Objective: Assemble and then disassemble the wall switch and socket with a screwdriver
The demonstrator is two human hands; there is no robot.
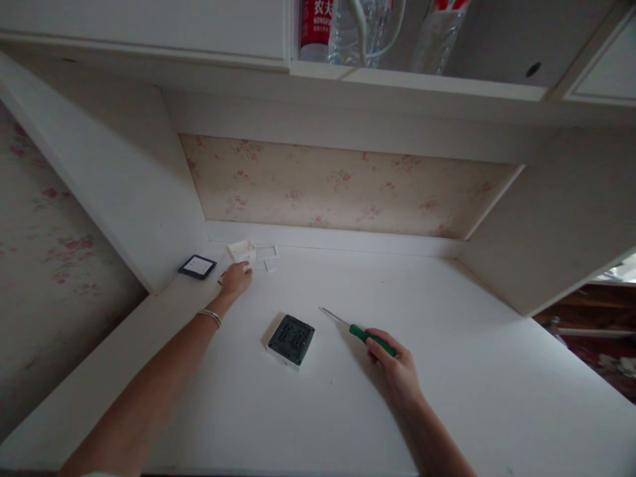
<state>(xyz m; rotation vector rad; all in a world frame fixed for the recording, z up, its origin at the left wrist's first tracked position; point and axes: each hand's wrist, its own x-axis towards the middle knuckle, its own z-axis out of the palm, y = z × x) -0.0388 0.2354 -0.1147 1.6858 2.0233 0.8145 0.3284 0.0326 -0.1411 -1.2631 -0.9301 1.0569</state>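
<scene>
My right hand [397,368] is wrapped round the green handle of a screwdriver [358,331]. Its metal shaft points up and left over the white desk top. Stretched far to the back left, my left hand [237,277] has its fingers bent down at several small white plastic parts [242,250]. What those fingers pinch, if anything, is too small to make out. Between the two arms lies a square block [292,339] with a dark, detailed upper face and white sides, apart from both hands. It looks like a wall socket.
A dark square plate with a pale middle [197,266] lies at the left, near the side panel. Thin white frames [267,252] lie by the back edge. An overhead shelf [417,83] holds plastic bottles [440,36] and a white cable [362,33]. A side panel [541,218] bounds the right.
</scene>
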